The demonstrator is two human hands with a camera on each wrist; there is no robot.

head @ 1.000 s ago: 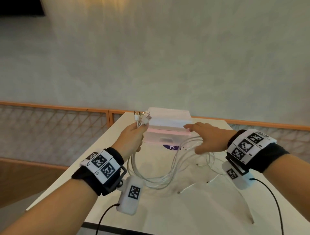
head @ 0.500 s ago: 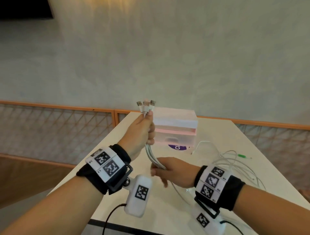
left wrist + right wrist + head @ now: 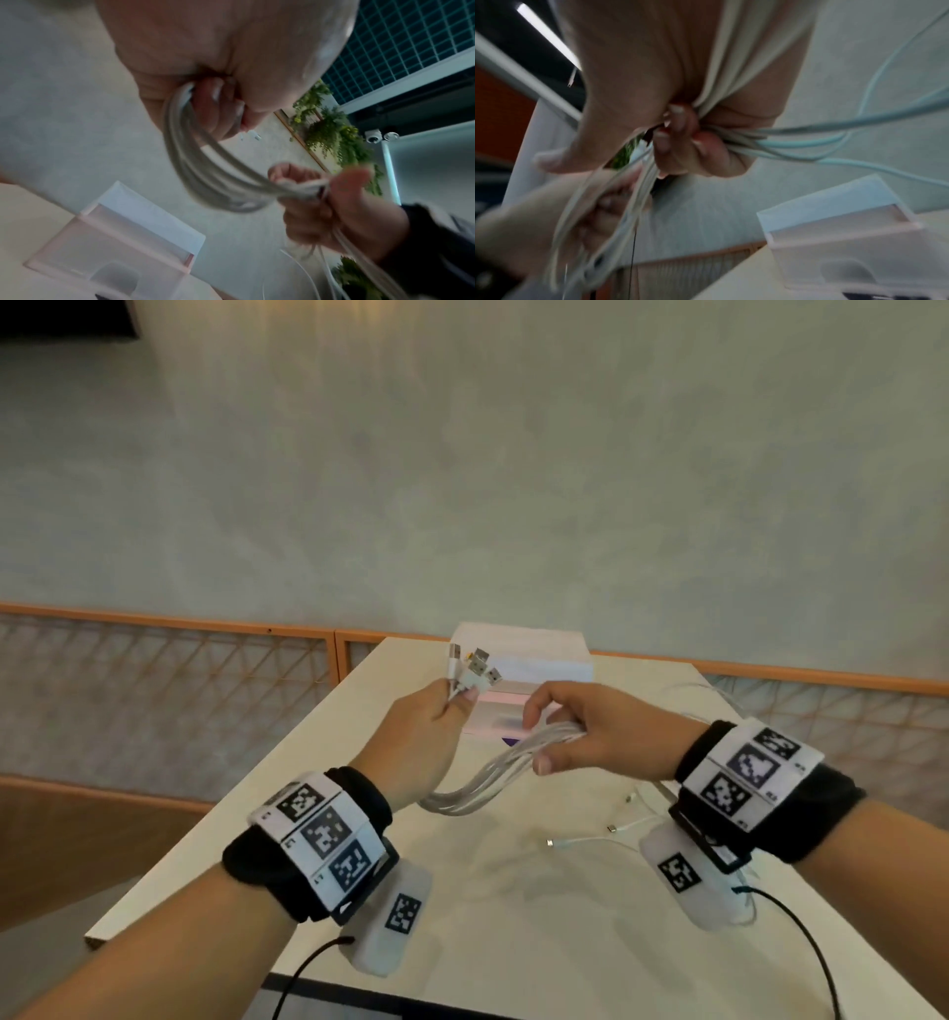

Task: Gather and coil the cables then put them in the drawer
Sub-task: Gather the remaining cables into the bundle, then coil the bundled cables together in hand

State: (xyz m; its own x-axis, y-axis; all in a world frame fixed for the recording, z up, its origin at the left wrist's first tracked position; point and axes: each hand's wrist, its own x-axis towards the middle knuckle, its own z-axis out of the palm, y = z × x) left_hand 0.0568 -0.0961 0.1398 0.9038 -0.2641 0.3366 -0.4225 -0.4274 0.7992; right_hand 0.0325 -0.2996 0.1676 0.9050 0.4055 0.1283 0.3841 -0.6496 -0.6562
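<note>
A bundle of white cables [image 3: 488,780] [image 3: 205,182] [image 3: 795,142] hangs in a loop above the table between both hands. My left hand [image 3: 426,737] grips the bundle just below its USB plugs [image 3: 475,670], which stick up out of the fist. My right hand [image 3: 580,737] holds the same cables a little to the right, fingers curled round them [image 3: 680,142]. Loose cable ends [image 3: 611,829] trail on the table under the right wrist. The pink and white drawer box [image 3: 534,660] [image 3: 115,243] [image 3: 847,233] stands behind the hands.
The cream table [image 3: 513,916] has its left edge close beside my left arm. An orange-framed mesh railing [image 3: 205,670] runs behind the table. More cable [image 3: 719,695] lies at the table's far right.
My right hand rose from low near the table front to level with the left hand, bringing the cables up into a loop. The left hand dropped a little with the plugs.
</note>
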